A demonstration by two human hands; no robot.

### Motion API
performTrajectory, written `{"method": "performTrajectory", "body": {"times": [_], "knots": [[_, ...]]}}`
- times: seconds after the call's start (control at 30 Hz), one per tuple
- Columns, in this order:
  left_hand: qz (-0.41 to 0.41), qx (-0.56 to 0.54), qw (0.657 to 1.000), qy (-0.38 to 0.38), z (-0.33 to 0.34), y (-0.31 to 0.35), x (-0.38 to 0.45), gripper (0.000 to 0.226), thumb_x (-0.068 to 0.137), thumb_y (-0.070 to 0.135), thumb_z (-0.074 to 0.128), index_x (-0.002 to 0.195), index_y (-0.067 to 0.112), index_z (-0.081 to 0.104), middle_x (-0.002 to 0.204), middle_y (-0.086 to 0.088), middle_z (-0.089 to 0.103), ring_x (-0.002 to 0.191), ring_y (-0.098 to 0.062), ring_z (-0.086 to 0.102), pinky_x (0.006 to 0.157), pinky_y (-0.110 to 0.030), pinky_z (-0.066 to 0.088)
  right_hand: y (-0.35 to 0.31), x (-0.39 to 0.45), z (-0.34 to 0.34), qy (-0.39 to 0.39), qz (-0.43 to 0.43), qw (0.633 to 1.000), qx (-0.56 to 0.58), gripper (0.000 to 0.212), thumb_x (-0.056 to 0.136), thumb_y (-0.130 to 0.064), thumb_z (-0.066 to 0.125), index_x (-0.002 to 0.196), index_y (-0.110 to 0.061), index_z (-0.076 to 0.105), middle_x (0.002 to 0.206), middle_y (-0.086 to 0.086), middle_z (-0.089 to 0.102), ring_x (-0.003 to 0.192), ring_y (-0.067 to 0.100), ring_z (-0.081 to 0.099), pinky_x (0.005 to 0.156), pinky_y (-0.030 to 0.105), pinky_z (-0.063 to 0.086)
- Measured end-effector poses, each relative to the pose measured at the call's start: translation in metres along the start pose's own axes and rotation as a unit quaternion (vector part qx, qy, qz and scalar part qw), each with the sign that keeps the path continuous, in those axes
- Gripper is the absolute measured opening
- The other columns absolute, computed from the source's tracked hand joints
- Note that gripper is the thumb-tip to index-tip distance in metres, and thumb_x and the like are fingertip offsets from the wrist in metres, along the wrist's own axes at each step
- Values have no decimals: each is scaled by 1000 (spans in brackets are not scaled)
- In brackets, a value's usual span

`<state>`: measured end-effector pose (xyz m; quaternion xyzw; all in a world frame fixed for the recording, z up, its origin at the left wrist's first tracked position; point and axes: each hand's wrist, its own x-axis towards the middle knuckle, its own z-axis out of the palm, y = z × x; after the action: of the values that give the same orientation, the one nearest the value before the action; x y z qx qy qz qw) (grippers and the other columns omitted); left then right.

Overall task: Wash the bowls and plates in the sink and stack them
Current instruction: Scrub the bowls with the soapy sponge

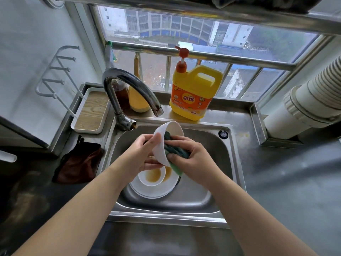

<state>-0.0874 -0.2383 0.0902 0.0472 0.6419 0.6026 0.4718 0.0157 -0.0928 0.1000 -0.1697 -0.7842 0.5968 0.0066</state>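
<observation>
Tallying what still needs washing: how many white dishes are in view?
3. One white bowl is held tilted over the sink, gripped by the left hand and scrubbed by the right hand. A stained small bowl sits in a larger dish below. The arms may hide others.

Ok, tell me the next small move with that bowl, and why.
Probably keep wiping the sponge around inside the bowl: the left hand holds it tilted over the sink, the right hand presses the sponge in, and the tap shows no water.
</observation>
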Motion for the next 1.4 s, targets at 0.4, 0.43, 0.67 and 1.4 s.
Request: {"method": "performTrajectory", "body": {"times": [0.4,0.43,0.67,1.4], "knots": [[43,59,996,59,-4,-1,-2,34,75,23,75,102,3,69,89,-20,72,77,-28,72,64,-33,59,13,5,-5,-65,-131,924,-353,35,82,-11,65,111,-30,71,137,-10,52,112,24,42,100,31,35],[38,72,995,60,-4,-1,-2,26,79,19,73,100,4,69,87,-20,73,75,-27,72,63,-31,59,16,6,-7,-68,-153,902,-397,34,80,-11,67,108,-30,72,134,-8,55,107,27,45,96,37,40],[6,50,997,64,1,1,1,15,89,18,63,94,5,71,88,-16,74,77,-23,72,67,-26,59,21,12,-5,85,-188,896,-393,33,73,-13,70,105,-20,73,124,6,64,93,34,58,83,44,53],[68,-74,989,111,2,-17,9,52,63,15,82,108,-2,65,88,-11,74,77,-20,69,75,-31,57,2,11,-2,-73,82,992,-69,22,88,-17,58,102,-28,72,84,-11,70,77,5,64,70,19,52]]}}
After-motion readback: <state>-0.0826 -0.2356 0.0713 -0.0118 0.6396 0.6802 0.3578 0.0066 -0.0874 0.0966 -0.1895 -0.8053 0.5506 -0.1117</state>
